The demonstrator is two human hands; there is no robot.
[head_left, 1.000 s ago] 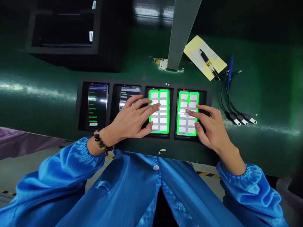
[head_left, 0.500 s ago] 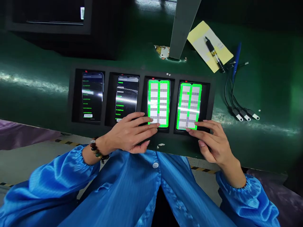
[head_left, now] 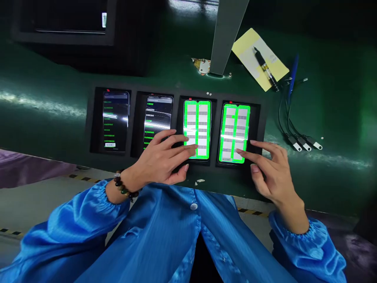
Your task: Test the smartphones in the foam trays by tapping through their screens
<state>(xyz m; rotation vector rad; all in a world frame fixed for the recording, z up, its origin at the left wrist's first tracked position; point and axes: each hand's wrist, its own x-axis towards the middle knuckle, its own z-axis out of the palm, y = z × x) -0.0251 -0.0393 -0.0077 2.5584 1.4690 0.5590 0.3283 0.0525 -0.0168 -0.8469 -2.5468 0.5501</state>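
Note:
Several smartphones lie face up in a row, each in its own recess of a black tray [head_left: 176, 114]. The third smartphone [head_left: 203, 118] and the rightmost smartphone [head_left: 236, 122] show white screens with green borders and a green centre stripe. My left hand [head_left: 161, 159] reaches over the third one, fingers spread, a fingertip at its lower middle; it also covers the bottom of the second smartphone [head_left: 158, 112]. My right hand [head_left: 272, 171] has its index fingertip at the lower part of the rightmost screen, its other fingers apart. Dark screens with green text lines show on the second and leftmost smartphone [head_left: 114, 118].
Yellow note paper [head_left: 246, 47] with a black pen [head_left: 265, 68] on it lies at the back right. Beside it are a blue pen [head_left: 292, 78] and several black cables [head_left: 290, 125]. A grey metal post [head_left: 225, 39] rises behind the tray, and a dark box [head_left: 73, 39] stands back left.
Both hands have shifted slightly up the screens, away from the bottom edges. The green centre stripes on both lit phones now reach down to the bottom.

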